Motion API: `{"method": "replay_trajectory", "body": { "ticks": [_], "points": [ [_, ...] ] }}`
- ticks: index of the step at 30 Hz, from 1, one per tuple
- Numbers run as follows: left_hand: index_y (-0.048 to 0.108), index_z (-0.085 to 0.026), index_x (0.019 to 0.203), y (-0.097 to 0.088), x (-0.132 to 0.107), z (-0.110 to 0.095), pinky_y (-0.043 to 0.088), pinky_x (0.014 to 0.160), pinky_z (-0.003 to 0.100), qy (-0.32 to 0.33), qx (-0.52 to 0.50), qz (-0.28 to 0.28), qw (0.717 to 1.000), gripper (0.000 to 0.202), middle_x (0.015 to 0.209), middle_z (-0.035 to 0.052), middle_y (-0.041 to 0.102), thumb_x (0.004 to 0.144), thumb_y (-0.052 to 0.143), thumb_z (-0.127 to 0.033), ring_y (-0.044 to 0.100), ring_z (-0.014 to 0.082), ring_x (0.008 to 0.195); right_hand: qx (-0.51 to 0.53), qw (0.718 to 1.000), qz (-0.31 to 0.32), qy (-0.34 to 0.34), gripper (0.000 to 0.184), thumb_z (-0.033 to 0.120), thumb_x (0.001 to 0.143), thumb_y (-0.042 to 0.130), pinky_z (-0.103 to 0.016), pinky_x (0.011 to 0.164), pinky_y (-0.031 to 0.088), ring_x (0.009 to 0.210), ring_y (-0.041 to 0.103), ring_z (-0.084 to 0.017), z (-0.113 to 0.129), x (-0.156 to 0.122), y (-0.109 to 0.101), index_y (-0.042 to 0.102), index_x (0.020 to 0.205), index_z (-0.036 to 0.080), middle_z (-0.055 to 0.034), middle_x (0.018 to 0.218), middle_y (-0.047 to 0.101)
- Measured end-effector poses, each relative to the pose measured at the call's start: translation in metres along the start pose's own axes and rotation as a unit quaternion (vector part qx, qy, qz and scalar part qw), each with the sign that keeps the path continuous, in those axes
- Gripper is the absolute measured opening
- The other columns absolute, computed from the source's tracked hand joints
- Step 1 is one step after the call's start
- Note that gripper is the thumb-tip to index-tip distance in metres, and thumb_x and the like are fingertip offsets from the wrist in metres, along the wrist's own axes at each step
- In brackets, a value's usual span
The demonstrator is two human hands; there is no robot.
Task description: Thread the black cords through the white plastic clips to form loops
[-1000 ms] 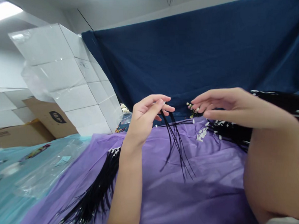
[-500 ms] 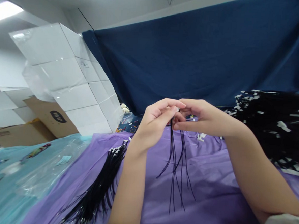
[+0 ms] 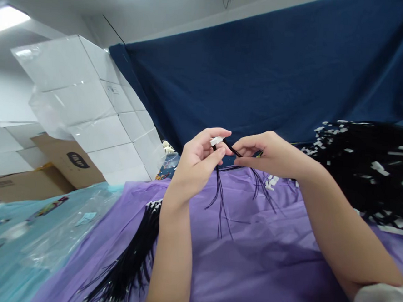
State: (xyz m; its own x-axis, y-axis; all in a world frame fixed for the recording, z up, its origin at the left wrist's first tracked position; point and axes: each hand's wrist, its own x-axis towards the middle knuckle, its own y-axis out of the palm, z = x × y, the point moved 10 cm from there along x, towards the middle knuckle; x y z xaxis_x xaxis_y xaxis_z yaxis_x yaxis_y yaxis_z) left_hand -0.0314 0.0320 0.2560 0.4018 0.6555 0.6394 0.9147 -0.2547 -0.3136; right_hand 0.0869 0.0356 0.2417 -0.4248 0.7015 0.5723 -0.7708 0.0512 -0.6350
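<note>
Drawn apart, left hand (image 3: 194, 166) (loosely curled) holds a white tag (image 3: 216, 141), right hand (image 3: 272, 154) pinches black cords (image 3: 233, 149).

Ceiling light (image 3: 8, 20) upper left blown out white; glare on plastic wrap (image 3: 25, 52). Blue curtain (image 3: 260, 81) dim, soft shadow on purple cloth (image 3: 265, 273). Black pile (image 3: 367, 175) short on detail. Wide-angle stretch toward edges.

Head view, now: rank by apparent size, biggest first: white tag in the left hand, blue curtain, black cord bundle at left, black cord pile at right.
1. Blue curtain
2. Black cord pile, cut off by the frame
3. Black cord bundle
4. White tag in the left hand
</note>
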Motion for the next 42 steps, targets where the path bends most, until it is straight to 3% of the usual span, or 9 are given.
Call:
{"method": "replay_trajectory", "body": {
  "ticks": [7, 16, 28, 37, 42],
  "points": [
    [0.061, -0.022, 0.119, -0.002, -0.002, 0.001, 0.049, 0.071, 0.026, -0.02, 0.091, 0.01, 0.996, 0.03, 0.09, 0.0028, 0.065, 0.091, 0.049, -0.019, 0.056, 0.0111, 0.071, -0.02, 0.998, -0.065, 0.018, 0.015, 0.028, 0.079, 0.071, -0.022, 0.055, 0.044, 0.061, 0.057, -0.011, -0.006, -0.005, -0.022, 0.074, 0.091, 0.02, 0.001, 0.072, 0.069],
    [0.047, -0.024, 0.135, 0.0, -0.003, -0.005, 0.051, 0.08, 0.031, 0.001, 0.082, -0.004, 0.997, 0.044, 0.094, 0.0033, 0.066, 0.091, 0.05, -0.02, 0.063, 0.0131, 0.076, -0.013, 0.998, -0.064, 0.008, 0.014, 0.03, 0.078, 0.073, -0.02, 0.054, 0.044, 0.06, 0.056, -0.009, -0.002, -0.007, -0.024, 0.073, 0.087, 0.019, 0.0018, 0.07, 0.068],
    [0.061, -0.023, 0.119, -0.001, -0.005, 0.0, 0.047, 0.061, 0.023, -0.029, 0.149, 0.004, 0.988, 0.029, 0.078, 0.0007, 0.064, 0.093, 0.051, -0.03, 0.057, 0.0105, 0.064, -0.021, 0.998, -0.052, 0.025, 0.015, 0.028, 0.076, 0.075, -0.021, 0.053, 0.042, 0.059, 0.055, -0.009, -0.007, -0.006, -0.022, 0.075, 0.089, 0.02, 0.0023, 0.068, 0.067],
    [0.057, -0.027, 0.126, -0.001, -0.006, 0.002, 0.046, 0.059, 0.025, -0.035, 0.161, 0.004, 0.986, 0.035, 0.078, 0.0002, 0.062, 0.092, 0.052, -0.03, 0.057, 0.0122, 0.064, -0.022, 0.998, -0.048, 0.03, 0.016, 0.03, 0.076, 0.074, -0.023, 0.052, 0.042, 0.06, 0.055, -0.011, -0.006, -0.007, -0.023, 0.075, 0.088, 0.02, 0.0007, 0.069, 0.067],
    [0.063, -0.024, 0.118, 0.001, -0.006, 0.005, 0.038, 0.051, 0.024, -0.043, 0.171, 0.02, 0.984, 0.029, 0.065, -0.0014, 0.053, 0.093, 0.049, -0.032, 0.048, 0.011, 0.055, -0.028, 0.998, -0.048, 0.028, 0.018, 0.032, 0.076, 0.074, -0.023, 0.052, 0.043, 0.06, 0.056, -0.012, -0.007, -0.007, -0.022, 0.076, 0.09, 0.021, 0.0001, 0.07, 0.067]
  ]
}}
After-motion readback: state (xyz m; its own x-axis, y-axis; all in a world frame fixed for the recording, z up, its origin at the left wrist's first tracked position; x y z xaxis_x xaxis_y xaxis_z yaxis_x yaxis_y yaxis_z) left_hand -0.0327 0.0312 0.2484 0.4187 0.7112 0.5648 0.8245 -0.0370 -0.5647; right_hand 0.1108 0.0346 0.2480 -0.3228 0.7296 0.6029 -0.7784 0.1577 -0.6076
